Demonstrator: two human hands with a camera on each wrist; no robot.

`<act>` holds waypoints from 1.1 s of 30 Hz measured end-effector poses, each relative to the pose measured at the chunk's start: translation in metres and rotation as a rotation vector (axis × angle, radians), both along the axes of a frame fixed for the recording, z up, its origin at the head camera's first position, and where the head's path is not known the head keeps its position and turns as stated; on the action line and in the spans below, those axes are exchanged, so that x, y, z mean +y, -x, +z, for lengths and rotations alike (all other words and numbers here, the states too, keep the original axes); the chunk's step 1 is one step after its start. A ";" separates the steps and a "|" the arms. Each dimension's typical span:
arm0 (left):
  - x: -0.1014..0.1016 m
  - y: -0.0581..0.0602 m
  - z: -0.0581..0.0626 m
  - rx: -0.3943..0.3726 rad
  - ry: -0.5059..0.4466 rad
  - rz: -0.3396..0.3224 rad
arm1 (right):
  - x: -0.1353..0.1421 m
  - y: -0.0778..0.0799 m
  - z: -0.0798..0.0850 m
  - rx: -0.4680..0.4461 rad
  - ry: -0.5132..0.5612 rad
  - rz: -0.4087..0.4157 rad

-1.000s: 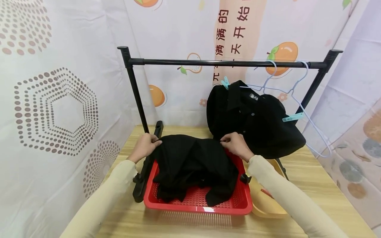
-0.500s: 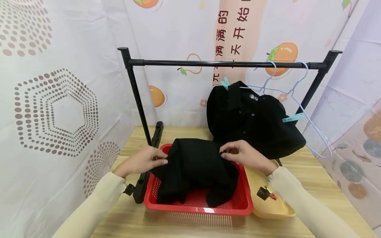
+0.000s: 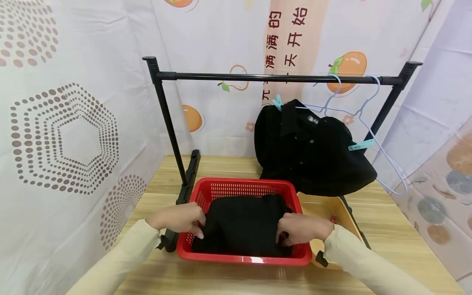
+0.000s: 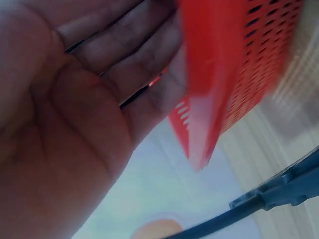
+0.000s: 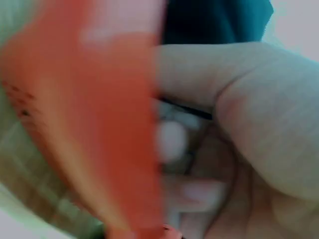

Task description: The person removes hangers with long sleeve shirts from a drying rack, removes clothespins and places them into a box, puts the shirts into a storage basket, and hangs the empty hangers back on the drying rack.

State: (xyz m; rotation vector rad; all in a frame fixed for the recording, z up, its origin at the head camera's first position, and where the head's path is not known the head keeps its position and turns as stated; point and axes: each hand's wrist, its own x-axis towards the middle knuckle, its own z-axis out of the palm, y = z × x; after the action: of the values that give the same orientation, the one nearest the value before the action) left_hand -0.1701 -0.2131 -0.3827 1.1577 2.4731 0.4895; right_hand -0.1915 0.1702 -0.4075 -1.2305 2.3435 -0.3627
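Observation:
A black cloth garment [image 3: 245, 225] lies folded over in the red plastic basket [image 3: 243, 259]. At its left end my left hand [image 3: 182, 221] reaches over the basket's side, thumb and fingers pinching the cloth. The left wrist view shows the palm and extended lower fingers of that left hand [image 4: 94, 104], their tips hidden by the basket's rim [image 4: 209, 74]. My right hand [image 3: 300, 229] grips the garment's right end with curled fingers. Dark cloth [image 5: 214, 20] shows beside the right hand [image 5: 249, 104] in the blurred right wrist view.
A black garment rack [image 3: 236, 77] spans behind the basket. A black buttoned shirt [image 3: 313, 155] hangs at the right from a blue hanger [image 3: 385, 153] with light-blue clothespins [image 3: 361, 145]. A yellow tray [image 3: 318, 205] stands right of the basket on the wooden table [image 3: 214, 166].
Both hands have come down and toward me with the garment's upper edge. The cloth now lies lower and folded inside the basket, baring the basket's back wall.

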 end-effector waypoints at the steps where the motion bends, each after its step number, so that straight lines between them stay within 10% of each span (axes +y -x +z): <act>1: -0.003 0.002 0.002 0.005 -0.029 0.007 | 0.001 0.001 0.003 -0.009 0.012 0.000; 7: -0.015 0.007 0.013 0.122 -0.249 0.166 | 0.009 0.002 0.029 0.047 0.166 -0.044; 11: -0.010 0.002 0.015 0.197 -0.293 0.081 | 0.006 -0.005 0.035 0.144 0.276 -0.092; 16: 0.003 -0.009 0.007 0.209 -0.171 -0.145 | 0.000 -0.020 0.018 0.210 0.242 0.009; 25: 0.013 -0.023 -0.011 0.124 0.192 -0.164 | 0.001 -0.027 -0.014 0.261 -0.003 0.081; 33: 0.011 -0.021 -0.024 0.127 0.275 -0.205 | -0.003 -0.027 -0.019 0.325 -0.070 0.111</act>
State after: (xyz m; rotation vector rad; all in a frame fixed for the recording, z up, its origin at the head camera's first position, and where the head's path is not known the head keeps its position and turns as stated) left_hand -0.1488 -0.2017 -0.4065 1.3398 2.3927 0.0170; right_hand -0.1645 0.1671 -0.4261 -1.4704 2.5141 -0.0437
